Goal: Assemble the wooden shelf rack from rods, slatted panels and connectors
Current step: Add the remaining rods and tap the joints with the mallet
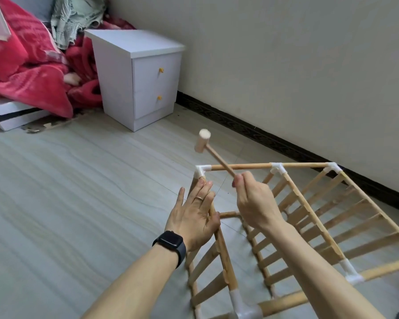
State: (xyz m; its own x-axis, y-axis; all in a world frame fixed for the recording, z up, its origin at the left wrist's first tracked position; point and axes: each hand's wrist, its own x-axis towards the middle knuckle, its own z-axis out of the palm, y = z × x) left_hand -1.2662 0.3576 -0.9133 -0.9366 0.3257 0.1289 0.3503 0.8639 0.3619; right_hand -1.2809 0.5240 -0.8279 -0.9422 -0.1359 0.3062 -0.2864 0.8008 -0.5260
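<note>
Mallet (204, 141) raised in the right hand (253, 199), fingers pinching its handle; left hand (194, 217), fingers spread, steadies the light, stiff rack (309, 217) near its corner connector (202, 170).

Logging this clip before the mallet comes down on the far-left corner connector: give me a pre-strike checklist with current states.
1. Mallet held in right hand, grip on the handle end: ok.
2. Mallet head raised above corner connector: ok.
3. Left hand bracing the rack rod: ok.
4. Left fingertips clear of the connector: not ok, right below it.
5. Rod fully seated in connector: cannot tell.
</note>
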